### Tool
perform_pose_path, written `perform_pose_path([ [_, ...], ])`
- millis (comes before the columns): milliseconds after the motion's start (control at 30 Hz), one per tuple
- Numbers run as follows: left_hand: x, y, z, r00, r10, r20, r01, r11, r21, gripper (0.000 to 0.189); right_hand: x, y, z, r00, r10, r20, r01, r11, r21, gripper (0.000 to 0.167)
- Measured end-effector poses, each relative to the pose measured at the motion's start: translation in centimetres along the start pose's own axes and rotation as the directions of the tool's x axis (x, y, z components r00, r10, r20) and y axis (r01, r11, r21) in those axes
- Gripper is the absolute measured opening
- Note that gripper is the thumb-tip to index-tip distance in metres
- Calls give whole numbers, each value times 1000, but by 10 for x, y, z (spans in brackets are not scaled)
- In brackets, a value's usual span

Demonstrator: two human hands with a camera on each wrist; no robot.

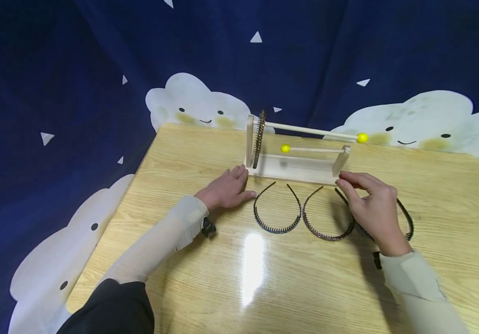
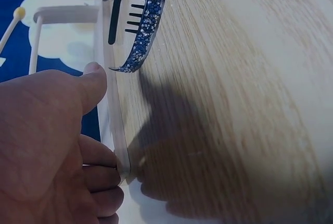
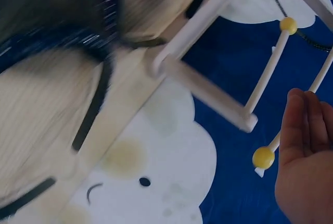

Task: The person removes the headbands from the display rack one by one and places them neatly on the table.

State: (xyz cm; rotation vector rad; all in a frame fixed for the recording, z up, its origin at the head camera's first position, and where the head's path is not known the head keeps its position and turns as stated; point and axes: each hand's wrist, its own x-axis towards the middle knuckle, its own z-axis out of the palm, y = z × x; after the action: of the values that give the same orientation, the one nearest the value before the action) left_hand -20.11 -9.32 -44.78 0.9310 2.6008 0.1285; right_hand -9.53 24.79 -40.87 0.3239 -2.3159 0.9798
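A wooden stand [image 1: 297, 169] with two pegs tipped by yellow balls stands at the table's far side. On its upper peg hangs a brown toothed headband [image 1: 259, 139], beside the left upright. My left hand [image 1: 226, 189] touches the left end of the base, fingers fairly straight, thumb near a blue glittery headband [image 2: 148, 23]. Near the stand's right end is my right hand [image 1: 370, 202]; in the right wrist view its fingers [image 3: 295, 125] look extended and hold nothing. Below it lies a dark headband [image 1: 409, 222], partly hidden. A purplish headband [image 1: 328, 238] lies between the other two.
The wooden table [image 1: 206, 287] shows a bright reflection near its middle. Behind it hangs a dark blue cloth [image 1: 306, 55] with white clouds and triangles. The longer peg's yellow ball [image 1: 362, 138] sticks out to the right, above the shorter peg.
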Motion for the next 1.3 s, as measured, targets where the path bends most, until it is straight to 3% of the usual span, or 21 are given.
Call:
perform_pose_path([
  [433,2,4,4,1000,6,-22,-6,1000,18,86,35,-30,41,988,153,21,-154,966,209,20],
  [633,5,5,8,999,13,-42,-12,1000,19,86,53,-44,56,957,239,163,-277,922,272,26],
  [867,6,6,8,999,0,-53,0,1000,-1,86,71,-60,79,908,274,317,-381,853,355,34],
  [1133,1,3,9,999,-23,-49,23,1000,-14,86,85,-82,109,914,298,276,-391,828,402,31],
  [1300,0,2,8,998,-19,-63,18,1000,-14,85,92,-91,120,918,322,232,-391,830,398,22],
])
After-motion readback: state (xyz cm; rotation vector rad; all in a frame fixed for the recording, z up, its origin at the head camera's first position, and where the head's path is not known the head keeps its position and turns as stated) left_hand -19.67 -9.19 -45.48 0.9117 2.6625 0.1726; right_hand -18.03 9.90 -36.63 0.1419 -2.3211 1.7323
